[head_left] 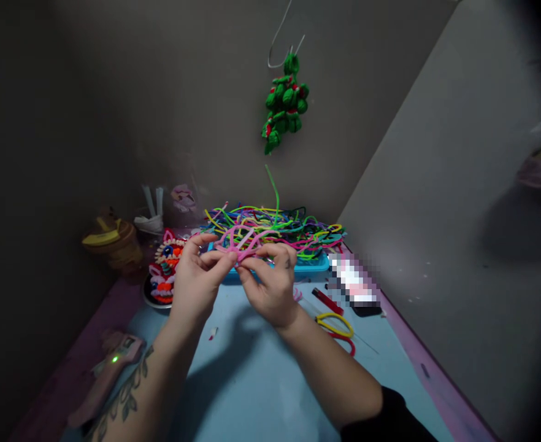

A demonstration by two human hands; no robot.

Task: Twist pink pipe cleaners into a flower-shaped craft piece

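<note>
Both hands meet at the middle of the view, raised over the table, around a pink pipe cleaner piece (240,245) bent into loops. My left hand (199,273) pinches its lower middle between thumb and fingers. From the other side, my right hand (270,282) pinches the same piece close to the left thumb. Its pink loops fan out above the fingertips. Just behind lies a heap of many-coloured pipe cleaners (298,224) in a blue tray (314,266). Where the fingertips press, the piece is partly hidden.
Scissors with yellow and red handles (337,325), a red cutter or lighter (328,301) and a blurred phone (356,285) lie at right. A pink glue gun (109,371) is at left. Colourful crafted figures (164,276) sit in a bowl. Green ornaments (286,104) hang from a hook.
</note>
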